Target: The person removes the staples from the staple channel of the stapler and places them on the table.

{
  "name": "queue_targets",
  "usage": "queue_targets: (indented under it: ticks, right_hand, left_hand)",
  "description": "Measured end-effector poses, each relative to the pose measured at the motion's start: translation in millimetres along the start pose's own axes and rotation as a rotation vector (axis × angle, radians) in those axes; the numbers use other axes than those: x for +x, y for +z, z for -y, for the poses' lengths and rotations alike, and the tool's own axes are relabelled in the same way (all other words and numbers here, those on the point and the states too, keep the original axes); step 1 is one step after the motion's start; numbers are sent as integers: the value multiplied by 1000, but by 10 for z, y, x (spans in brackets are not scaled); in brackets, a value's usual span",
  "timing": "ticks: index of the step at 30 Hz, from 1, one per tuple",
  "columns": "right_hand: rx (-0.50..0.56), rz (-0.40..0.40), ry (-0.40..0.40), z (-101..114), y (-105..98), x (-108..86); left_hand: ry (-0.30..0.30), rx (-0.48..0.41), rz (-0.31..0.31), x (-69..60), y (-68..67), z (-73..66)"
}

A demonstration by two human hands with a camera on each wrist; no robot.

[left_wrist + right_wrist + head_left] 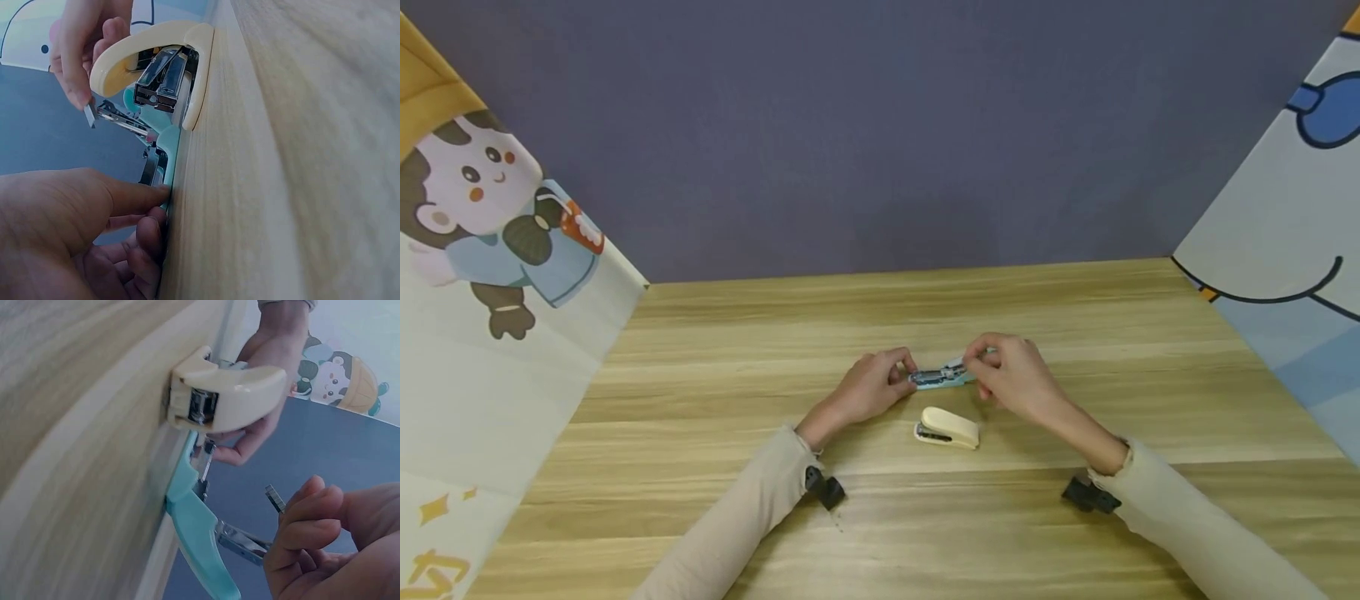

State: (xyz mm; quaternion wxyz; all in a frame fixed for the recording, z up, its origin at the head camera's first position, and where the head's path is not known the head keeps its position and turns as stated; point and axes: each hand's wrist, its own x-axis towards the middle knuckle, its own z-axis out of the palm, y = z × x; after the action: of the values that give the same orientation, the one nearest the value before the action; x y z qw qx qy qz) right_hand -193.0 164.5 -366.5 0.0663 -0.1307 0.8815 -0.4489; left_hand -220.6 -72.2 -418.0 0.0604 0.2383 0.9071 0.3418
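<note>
A teal stapler [195, 534] lies opened out on the table, its metal magazine tilted up from the teal cover. My left hand [867, 389] pinches one end of it between thumb and fingers. Above the stapler's other part, my right hand [1017, 377] holds a short silver strip of staples [275, 499] at its fingertips. The same strip shows apart from the magazine in the left wrist view. Nearer to me stands a cream stapler [951, 427], touched by neither hand. It hides part of the teal one in both wrist views.
The wood-grain table [737, 333] meets a dark blue-grey panel [895, 150] at the back. Printed cartoon panels [497, 275] stand at both sides. Dark wrist cameras [825, 487] sit on both of the person's cuffs.
</note>
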Motion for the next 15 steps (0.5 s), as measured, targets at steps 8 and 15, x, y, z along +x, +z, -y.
queue_targets:
  ticks: [8, 15]
  right_hand:
    - [-14, -3, -11, -11, -85, -76]
    - [-36, -24, -28, -35, -163, -148]
  left_hand:
    - [6, -2, -1, -8, 0, 7]
    - [11, 3, 4, -8, 1, 13]
